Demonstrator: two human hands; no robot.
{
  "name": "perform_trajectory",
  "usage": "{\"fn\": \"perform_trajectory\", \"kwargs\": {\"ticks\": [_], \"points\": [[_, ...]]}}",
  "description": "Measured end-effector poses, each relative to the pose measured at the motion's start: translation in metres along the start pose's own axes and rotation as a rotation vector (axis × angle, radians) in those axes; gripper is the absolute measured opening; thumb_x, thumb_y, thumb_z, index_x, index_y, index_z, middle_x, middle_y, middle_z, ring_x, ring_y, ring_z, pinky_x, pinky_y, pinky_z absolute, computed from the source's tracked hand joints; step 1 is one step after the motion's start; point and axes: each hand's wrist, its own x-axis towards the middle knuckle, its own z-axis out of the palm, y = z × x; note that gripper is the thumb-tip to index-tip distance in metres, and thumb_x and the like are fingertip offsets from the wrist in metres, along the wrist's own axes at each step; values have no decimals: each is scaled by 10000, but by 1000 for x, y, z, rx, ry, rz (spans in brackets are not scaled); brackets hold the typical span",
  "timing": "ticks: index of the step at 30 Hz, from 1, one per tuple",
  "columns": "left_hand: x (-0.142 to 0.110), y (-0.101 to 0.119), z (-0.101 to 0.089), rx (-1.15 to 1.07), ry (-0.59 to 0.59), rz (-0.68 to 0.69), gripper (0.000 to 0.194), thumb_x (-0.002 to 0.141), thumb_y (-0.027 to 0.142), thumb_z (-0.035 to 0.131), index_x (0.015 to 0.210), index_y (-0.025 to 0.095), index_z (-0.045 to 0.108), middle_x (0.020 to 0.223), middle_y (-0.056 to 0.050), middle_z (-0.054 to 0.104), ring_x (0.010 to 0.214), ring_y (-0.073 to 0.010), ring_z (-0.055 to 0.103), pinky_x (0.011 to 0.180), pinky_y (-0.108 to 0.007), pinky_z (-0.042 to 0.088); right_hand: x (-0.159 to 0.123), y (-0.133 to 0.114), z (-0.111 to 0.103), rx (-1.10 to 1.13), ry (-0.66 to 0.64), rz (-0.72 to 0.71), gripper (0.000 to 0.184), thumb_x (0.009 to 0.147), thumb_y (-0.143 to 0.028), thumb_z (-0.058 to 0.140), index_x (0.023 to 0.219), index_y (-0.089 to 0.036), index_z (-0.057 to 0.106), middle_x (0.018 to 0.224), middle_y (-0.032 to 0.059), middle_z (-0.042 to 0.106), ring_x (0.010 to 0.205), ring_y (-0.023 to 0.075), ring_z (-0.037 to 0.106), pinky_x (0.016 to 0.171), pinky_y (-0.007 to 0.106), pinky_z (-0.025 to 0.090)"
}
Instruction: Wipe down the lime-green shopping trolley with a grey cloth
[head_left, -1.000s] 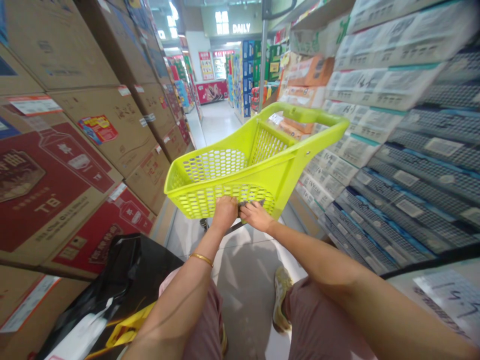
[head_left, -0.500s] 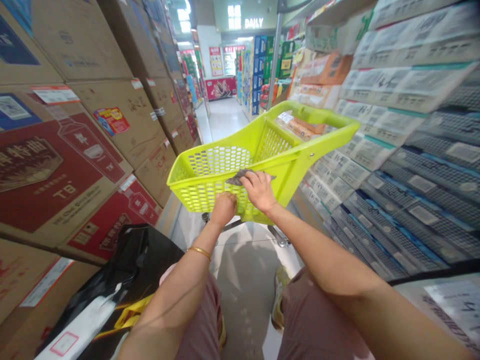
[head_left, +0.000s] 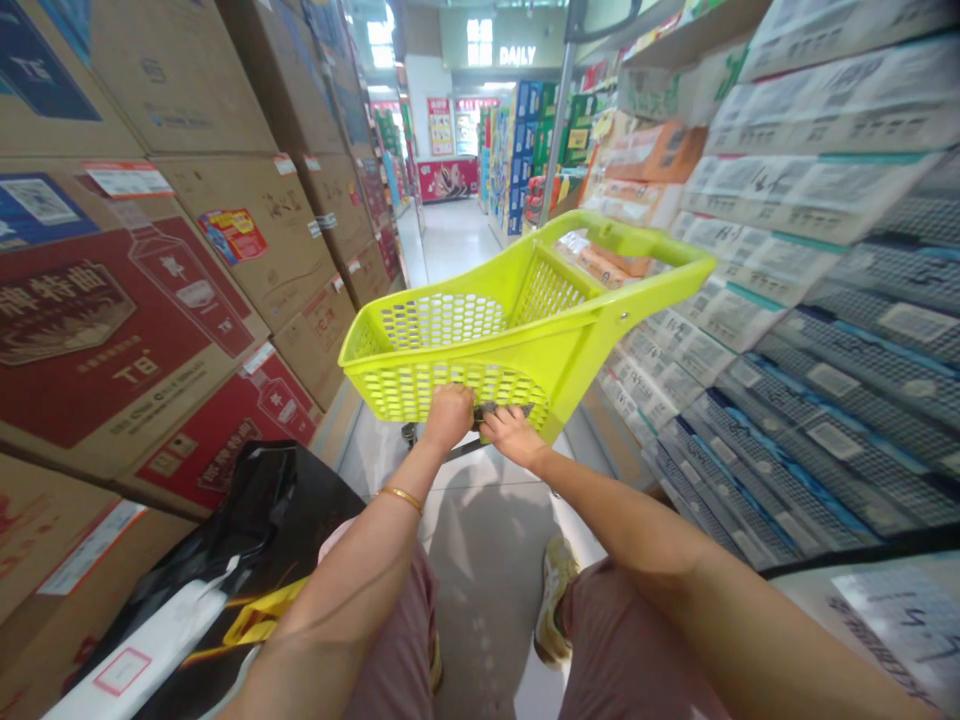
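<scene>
Cloth (head_left: 514,409), apparently, under right hand (head_left: 511,434).

In the head view, our left hand (head_left: 451,416) is curled at the latticed side of a lime-green shopping cart (head_left: 577,335), and just beside it our right hand (head_left: 513,436) holds a grey cloth (head_left: 491,408) against that side. We see stacked cardboard cartons (head_left: 225,240) to our left, with a black bag (head_left: 255,510) below them, and plastic-wrapped packs (head_left: 810,195) to our right. A gold bracelet (head_left: 403,496) circles our left wrist.
</scene>
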Motion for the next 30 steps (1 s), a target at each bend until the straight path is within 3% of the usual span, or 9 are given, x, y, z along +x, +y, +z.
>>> {"fn": "perform_trajectory", "kwargs": {"ticks": [3,9,13,18,23,30], "points": [[0,0,1,20,15,-1,283,886,187,364,832,128,635,805,-123,640,839,-235,565,764,-361,376,9,3,-14,6,62,38,262,950,-202,339,998,-203,597,1019,73,596,910,207,435,801,359,279],[0,-1,0,45,-9,-22,250,839,158,410,824,131,658,802,-122,639,836,-233,573,761,-356,388,29,24,-60,-35,311,199,280,947,-221,355,1139,-218,558,1165,80,565,978,225,394,832,377,247],[0,0,-2,39,-6,-18,299,877,208,377,857,140,668,797,-118,644,833,-238,580,749,-362,394,32,30,-64,-50,400,280,291,946,-207,354,1157,-232,552,1164,75,562,998,224,379,839,374,238],[1,0,-3,51,-32,-34,263,831,173,418,827,124,676,796,-127,653,835,-243,591,765,-362,396,29,19,-43,-41,302,145,254,940,-234,378,1098,-225,577,1127,74,574,986,218,394,838,377,240],[1,0,-2,38,-31,-39,230,805,149,441,820,113,668,805,-134,650,852,-242,588,788,-357,393,20,9,-24,-14,170,117,290,957,-237,320,1082,-207,579,1111,83,576,965,218,414,812,378,257],[-1,2,-1,51,21,-39,335,897,205,336,838,121,655,816,-134,655,825,-243,582,755,-362,375,3,0,3,15,-23,-80,300,957,-183,310,971,-184,610,1011,69,590,927,198,424,801,361,291]]}}
